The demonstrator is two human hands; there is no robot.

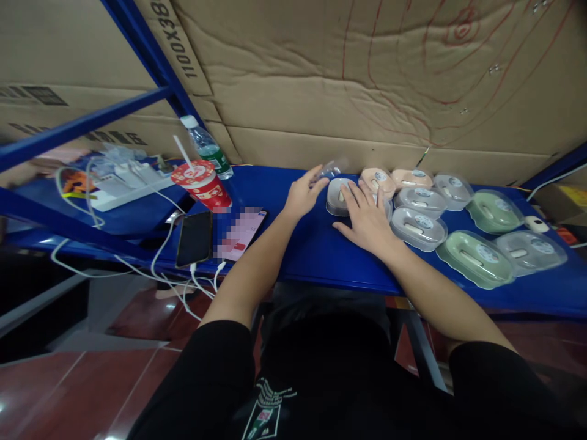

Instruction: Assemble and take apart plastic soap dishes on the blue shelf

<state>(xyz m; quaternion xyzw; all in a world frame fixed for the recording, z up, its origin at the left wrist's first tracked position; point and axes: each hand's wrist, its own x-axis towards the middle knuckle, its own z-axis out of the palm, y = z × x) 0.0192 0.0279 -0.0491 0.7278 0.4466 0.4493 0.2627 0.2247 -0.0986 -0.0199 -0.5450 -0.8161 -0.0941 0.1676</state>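
Observation:
My left hand (302, 193) pinches a clear plastic cover (336, 166), smeared by motion, above the blue tabletop. My right hand (368, 215) lies palm down with its fingers spread, over a grey oval box (337, 197) and another clear-covered box partly hidden under the palm. Close to its fingertips are two peach boxes (376, 181). Grey boxes (419, 228) under clear covers with round labels sit just right of this hand. Farther right are green boxes (477, 258) of the same shape.
On the left stand a red drink cup (202, 183) with a straw and a water bottle (208, 146). Two phones (195, 239) with charging cables lie near the front edge. A white power strip (132, 192), blue frame posts (151, 49) and a cardboard wall (293, 79) surround the table.

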